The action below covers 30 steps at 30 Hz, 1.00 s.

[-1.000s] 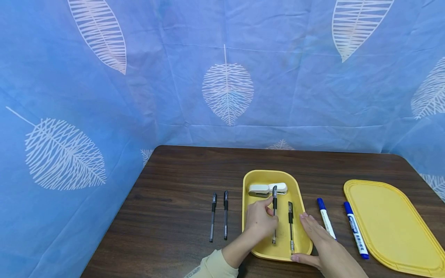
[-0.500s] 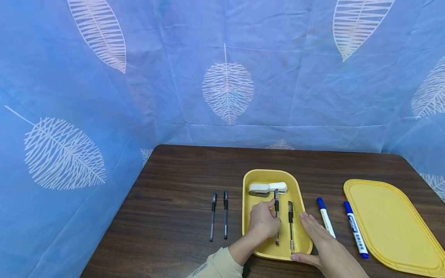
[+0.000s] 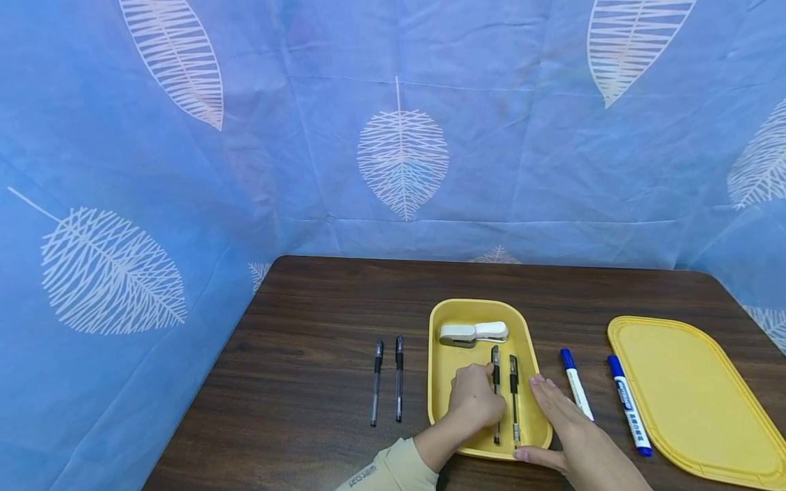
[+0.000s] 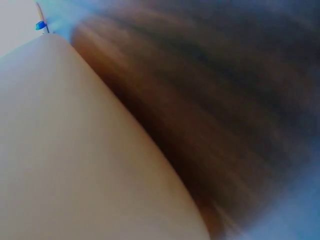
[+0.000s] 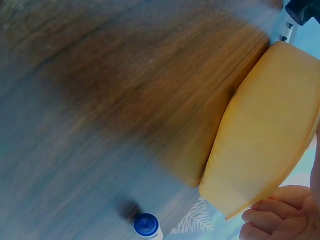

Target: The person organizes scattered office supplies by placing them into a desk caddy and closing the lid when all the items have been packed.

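A yellow box point(image 3: 432, 382) stands on the table with a white and grey stapler point(image 3: 474, 333) at its far end. Inside it, my left hand point(image 3: 479, 402) pinches a black gel pen point(image 3: 495, 358) by its dark grip, cap end pointing away from me. Just right of that pen, a second gel pen point(image 3: 514, 389) lies lengthwise in the box. My right hand point(image 3: 571, 423) rests along the box's right rim, fingers straight, thumb at the near corner. The right wrist view shows the box's outer wall point(image 5: 265, 130); the left wrist view is blurred, the fingers hidden.
Left of the box, two more gel pens, one point(image 3: 376, 382) beside another point(image 3: 399, 378), lie on the dark wooden table point(image 3: 307, 320). Two whiteboard markers with blue caps, one point(image 3: 577, 387) nearer the box and one point(image 3: 630, 408) beside the yellow lid point(image 3: 694, 389), lie to the right.
My left hand has shifted right and towards me with its pen, bringing it off the stapler and closer alongside the second pen. My right hand has stayed in place.
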{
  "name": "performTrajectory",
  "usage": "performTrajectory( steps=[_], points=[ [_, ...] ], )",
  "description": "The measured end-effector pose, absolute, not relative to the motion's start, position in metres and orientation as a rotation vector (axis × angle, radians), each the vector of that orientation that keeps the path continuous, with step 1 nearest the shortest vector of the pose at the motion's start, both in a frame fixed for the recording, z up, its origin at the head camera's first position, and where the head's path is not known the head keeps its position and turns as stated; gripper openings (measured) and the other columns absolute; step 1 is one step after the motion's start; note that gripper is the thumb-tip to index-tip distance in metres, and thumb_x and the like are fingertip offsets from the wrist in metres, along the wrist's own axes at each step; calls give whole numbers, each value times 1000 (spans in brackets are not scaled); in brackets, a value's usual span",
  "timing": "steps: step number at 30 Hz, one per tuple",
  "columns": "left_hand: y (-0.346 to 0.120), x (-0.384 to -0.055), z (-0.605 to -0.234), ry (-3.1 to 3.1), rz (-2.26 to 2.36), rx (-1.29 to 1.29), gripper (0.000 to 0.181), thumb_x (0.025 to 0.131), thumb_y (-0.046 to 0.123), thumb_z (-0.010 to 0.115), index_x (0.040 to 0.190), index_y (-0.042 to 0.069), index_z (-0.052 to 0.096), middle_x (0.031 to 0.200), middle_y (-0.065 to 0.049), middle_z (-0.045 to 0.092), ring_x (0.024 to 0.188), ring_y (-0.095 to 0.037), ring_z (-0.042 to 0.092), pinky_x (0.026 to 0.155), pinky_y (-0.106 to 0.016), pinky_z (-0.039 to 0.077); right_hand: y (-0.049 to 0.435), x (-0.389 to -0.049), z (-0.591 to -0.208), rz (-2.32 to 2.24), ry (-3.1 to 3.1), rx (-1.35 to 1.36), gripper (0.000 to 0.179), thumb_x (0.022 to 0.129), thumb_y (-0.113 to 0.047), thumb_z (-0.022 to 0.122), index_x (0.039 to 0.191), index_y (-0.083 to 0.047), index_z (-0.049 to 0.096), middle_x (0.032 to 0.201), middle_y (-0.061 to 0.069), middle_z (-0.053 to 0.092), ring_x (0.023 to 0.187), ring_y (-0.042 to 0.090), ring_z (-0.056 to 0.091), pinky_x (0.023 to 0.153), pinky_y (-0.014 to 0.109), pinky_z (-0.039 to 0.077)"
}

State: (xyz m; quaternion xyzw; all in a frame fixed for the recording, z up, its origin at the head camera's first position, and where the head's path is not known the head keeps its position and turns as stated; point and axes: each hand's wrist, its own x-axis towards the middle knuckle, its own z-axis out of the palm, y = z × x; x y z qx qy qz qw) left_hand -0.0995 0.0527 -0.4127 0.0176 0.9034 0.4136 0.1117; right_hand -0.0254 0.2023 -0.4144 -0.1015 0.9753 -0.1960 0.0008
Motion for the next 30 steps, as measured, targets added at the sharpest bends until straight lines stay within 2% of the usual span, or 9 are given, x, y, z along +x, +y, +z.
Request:
performTrajectory(
  steps=[2, 12, 21, 30],
  points=[
    [53, -99, -413, 2664, 1195, 56, 58, 62, -4, 73, 118, 11, 71, 113, -3, 73, 69, -10, 56, 50, -20, 43, 202, -25, -414, -613, 3057, -312, 101, 71, -60, 72, 146, -1, 39, 149, 22, 42, 133, 43, 44, 97, 56, 45],
    [56, -102, -419, 2648, 1169, 54, 56, 63, -4, 74, 118, 9, 71, 112, -5, 73, 74, -11, 58, 55, -20, 47, 203, -25, -414, -618, 3036, -298, 102, 72, -62, 71, 147, -2, 38, 150, 22, 41, 134, 43, 42, 98, 57, 44],
    [60, -102, -421, 2664, 1109, 104, 55, 62, -4, 73, 116, 6, 71, 105, -9, 74, 64, -12, 59, 46, -19, 45, 203, -25, -415, -626, 3057, -311, 101, 71, -61, 72, 147, -2, 39, 150, 21, 41, 133, 43, 43, 98, 56, 45],
    [60, -101, -422, 2704, 1060, 104, 53, 61, -2, 75, 113, 9, 73, 98, -8, 75, 65, -13, 58, 47, -20, 45, 203, -26, -416, -633, 3072, -332, 101, 71, -60, 73, 146, -2, 40, 149, 21, 43, 132, 43, 44, 97, 55, 45]
  ],
)
